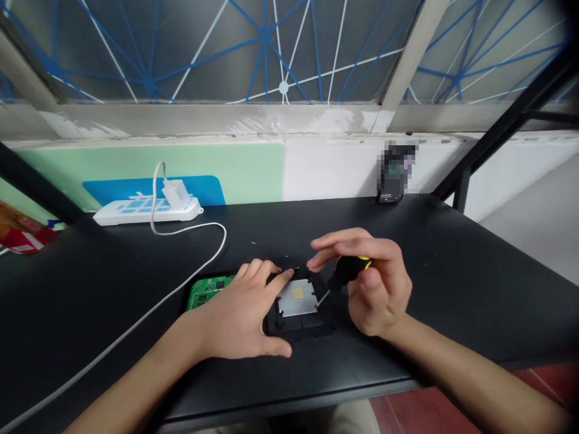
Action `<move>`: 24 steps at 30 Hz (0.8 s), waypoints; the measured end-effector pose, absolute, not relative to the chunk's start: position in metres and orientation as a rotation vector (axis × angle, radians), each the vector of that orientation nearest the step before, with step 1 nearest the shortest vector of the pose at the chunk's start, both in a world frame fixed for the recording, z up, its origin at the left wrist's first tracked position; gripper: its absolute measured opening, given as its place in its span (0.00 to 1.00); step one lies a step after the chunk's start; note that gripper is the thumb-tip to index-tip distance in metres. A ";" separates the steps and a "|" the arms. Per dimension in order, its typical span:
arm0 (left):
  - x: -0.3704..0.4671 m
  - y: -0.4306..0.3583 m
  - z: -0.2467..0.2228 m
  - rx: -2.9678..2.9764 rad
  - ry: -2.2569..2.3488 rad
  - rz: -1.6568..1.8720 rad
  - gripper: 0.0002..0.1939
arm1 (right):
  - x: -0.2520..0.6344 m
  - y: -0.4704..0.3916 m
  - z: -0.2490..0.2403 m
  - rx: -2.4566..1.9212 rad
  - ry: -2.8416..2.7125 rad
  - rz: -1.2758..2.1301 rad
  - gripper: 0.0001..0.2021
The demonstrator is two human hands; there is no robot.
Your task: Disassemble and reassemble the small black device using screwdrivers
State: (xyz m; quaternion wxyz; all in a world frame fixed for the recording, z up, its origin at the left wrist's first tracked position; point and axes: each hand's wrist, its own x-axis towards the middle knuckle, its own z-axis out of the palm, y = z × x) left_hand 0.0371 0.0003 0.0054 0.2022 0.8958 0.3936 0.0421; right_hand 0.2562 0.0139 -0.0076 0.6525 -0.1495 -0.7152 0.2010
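Observation:
A flat black device housing point(301, 328) lies on the dark table, with a silver metal plate point(294, 306) bearing a small yellow label set into it. My left hand point(246, 313) rests palm down across the housing's left part, fingers and thumb spread. To its left a green circuit board point(205, 289) shows, partly hidden under that hand. My right hand point(377, 280) grips a screwdriver point(346, 270) with a black and yellow handle, held at a slant. Its tip is at the plate's lower right corner; a screw there is too small to make out.
A white power strip point(131, 212) with a plugged-in charger point(176, 194) stands at the back left. Its white cable point(176, 295) runs across the table's left side. A phone point(393, 173) leans on the wall at the back right. A red packet point(25, 232) is at far left.

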 end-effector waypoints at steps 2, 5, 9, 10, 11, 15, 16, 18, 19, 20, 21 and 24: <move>0.037 0.001 0.004 2.496 1.101 0.128 0.52 | 0.257 0.016 -0.007 -0.351 -1.658 0.357 0.13; 0.037 0.002 0.004 2.492 1.095 0.122 0.53 | 0.260 0.017 -0.005 -0.410 -1.687 0.220 0.14; 0.037 0.002 0.006 2.490 1.092 0.100 0.51 | 0.260 0.014 -0.004 -0.488 -1.702 0.134 0.18; 0.037 0.002 0.007 2.492 1.093 0.105 0.51 | 0.259 0.013 -0.004 -0.515 -1.689 0.149 0.19; 0.037 0.002 0.007 2.494 1.095 0.108 0.51 | 0.258 0.012 -0.005 -0.537 -1.671 0.185 0.20; 0.037 0.002 0.005 2.495 1.093 0.102 0.52 | 0.254 0.008 -0.008 -0.518 -1.600 0.386 0.18; 0.037 0.002 0.004 2.496 1.092 0.104 0.52 | 0.253 0.008 -0.009 -0.499 -1.589 0.421 0.17; 0.037 0.002 0.003 2.497 1.092 0.109 0.52 | 0.253 0.008 -0.009 -0.456 -1.580 0.465 0.16; 0.037 0.002 0.003 2.498 1.093 0.109 0.52 | 0.254 0.009 -0.008 -0.431 -1.584 0.469 0.15; 0.036 0.002 0.003 2.500 1.092 0.113 0.52 | 0.254 0.011 -0.008 -0.407 -1.594 0.459 0.14; 0.036 0.001 0.003 2.503 1.090 0.121 0.51 | 0.255 0.013 -0.008 -0.384 -1.608 0.429 0.12; 0.035 0.001 0.005 2.509 1.081 0.136 0.52 | 0.257 0.019 -0.007 -0.380 -1.641 0.282 0.15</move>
